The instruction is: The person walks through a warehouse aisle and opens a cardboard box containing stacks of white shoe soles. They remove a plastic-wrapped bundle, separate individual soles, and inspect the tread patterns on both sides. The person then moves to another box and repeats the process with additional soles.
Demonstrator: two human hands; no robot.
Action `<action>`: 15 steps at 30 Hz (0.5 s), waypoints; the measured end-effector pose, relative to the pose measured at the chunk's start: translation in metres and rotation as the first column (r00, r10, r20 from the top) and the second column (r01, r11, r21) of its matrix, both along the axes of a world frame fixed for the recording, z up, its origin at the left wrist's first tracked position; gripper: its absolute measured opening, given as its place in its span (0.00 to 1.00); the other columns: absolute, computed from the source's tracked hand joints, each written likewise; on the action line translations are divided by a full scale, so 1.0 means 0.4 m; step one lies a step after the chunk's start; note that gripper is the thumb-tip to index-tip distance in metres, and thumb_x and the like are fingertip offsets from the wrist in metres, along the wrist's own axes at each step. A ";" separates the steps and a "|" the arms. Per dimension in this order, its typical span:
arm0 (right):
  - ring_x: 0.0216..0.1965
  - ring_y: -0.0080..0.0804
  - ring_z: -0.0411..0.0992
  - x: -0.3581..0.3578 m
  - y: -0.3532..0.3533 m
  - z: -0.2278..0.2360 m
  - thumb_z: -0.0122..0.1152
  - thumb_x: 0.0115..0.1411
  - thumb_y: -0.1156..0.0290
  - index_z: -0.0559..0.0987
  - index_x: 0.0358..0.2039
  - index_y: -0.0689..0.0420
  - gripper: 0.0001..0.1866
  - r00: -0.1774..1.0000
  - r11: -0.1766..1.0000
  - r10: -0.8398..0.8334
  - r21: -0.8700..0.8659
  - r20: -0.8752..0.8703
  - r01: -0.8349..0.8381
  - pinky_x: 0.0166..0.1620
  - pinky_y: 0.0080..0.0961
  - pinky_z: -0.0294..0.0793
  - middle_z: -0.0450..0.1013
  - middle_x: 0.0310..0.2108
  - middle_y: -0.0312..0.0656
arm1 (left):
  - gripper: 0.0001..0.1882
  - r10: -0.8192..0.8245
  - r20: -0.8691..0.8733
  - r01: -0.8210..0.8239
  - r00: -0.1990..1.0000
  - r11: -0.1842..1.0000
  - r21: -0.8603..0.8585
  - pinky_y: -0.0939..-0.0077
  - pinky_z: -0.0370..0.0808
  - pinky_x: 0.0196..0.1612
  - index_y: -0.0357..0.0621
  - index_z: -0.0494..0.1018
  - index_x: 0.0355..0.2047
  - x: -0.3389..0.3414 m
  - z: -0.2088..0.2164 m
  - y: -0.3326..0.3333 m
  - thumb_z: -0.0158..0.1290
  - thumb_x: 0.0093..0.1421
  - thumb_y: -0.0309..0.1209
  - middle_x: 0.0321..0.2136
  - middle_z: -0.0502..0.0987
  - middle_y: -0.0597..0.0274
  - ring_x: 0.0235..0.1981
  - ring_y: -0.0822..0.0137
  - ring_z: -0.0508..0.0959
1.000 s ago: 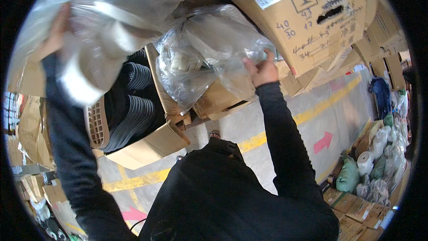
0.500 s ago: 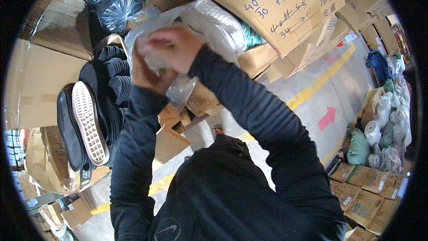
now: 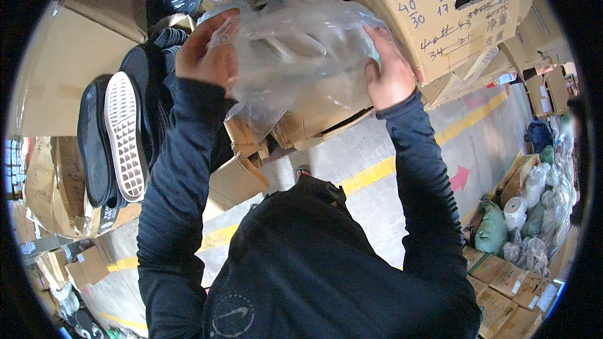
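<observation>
Gripping from both sides in the head view, the left hand [image 3: 204, 50] and the right hand [image 3: 391, 74] hold a clear plastic bag [image 3: 295, 56] raised in front of the stacked cartons. Left hand: fingers curled closed over the bag's left edge, film bunched under them. Right hand: fingers wrapped round the right edge, thumb pressed on the near face; fingertips hidden behind the film. Bag: thin, glossy, heavily creased, translucent; pale contents show through but their shape cannot be made out. Behind it, a large brown corrugated cardboard box [image 3: 452, 12] with a punched hand slot, its top cut off by the rim. To the left, an open carton holds dark shoes [image 3: 119, 138] stacked on edge, one showing a white dotted rubber sole. Below, a grey concrete floor [image 3: 377, 150] with a yellow painted line [image 3: 370, 176] and a pink arrow [image 3: 460, 179]. Dark long sleeves cover both forearms.
</observation>
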State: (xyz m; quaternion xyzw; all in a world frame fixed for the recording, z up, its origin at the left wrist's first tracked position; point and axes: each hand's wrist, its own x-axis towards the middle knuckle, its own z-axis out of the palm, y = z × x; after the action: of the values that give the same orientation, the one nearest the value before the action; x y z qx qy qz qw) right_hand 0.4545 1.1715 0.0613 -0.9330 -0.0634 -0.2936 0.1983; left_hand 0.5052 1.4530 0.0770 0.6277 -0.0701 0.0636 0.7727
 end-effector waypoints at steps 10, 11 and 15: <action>0.38 0.45 0.77 -0.033 0.105 0.003 0.60 0.54 0.71 0.79 0.42 0.58 0.14 0.886 0.895 0.399 0.310 -0.235 -0.321 0.46 0.34 0.75 0.78 0.39 0.49 | 0.38 -0.049 0.055 0.046 0.997 0.997 0.057 0.85 0.48 0.15 0.27 0.73 0.48 -0.189 0.173 -0.035 0.33 0.69 0.56 0.11 0.61 0.74 0.10 0.83 0.54; 0.41 0.48 0.76 0.006 0.125 -0.024 0.61 0.53 0.66 0.78 0.44 0.56 0.18 0.879 0.901 0.426 0.196 -0.217 -0.388 0.47 0.37 0.74 0.77 0.41 0.51 | 0.38 -0.028 0.135 0.016 0.990 0.996 0.086 0.85 0.48 0.15 0.27 0.73 0.48 -0.210 0.181 -0.051 0.33 0.69 0.56 0.11 0.61 0.75 0.11 0.83 0.54; 0.56 0.52 0.67 0.086 0.184 -0.155 0.62 0.48 0.50 0.72 0.54 0.55 0.35 0.884 0.926 0.301 -0.114 -0.358 -0.361 0.60 0.40 0.65 0.70 0.53 0.55 | 0.30 -0.193 0.239 0.107 0.952 0.937 0.332 0.86 0.51 0.19 0.33 0.77 0.45 -0.212 0.196 -0.050 0.38 0.70 0.50 0.13 0.65 0.75 0.14 0.85 0.58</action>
State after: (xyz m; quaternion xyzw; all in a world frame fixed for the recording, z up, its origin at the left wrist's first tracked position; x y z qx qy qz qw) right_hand 0.4890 1.2451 -0.0009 -0.9582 -0.2135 -0.0861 0.1697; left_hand 0.4204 1.4331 0.1556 0.7211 -0.2312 0.0764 0.6486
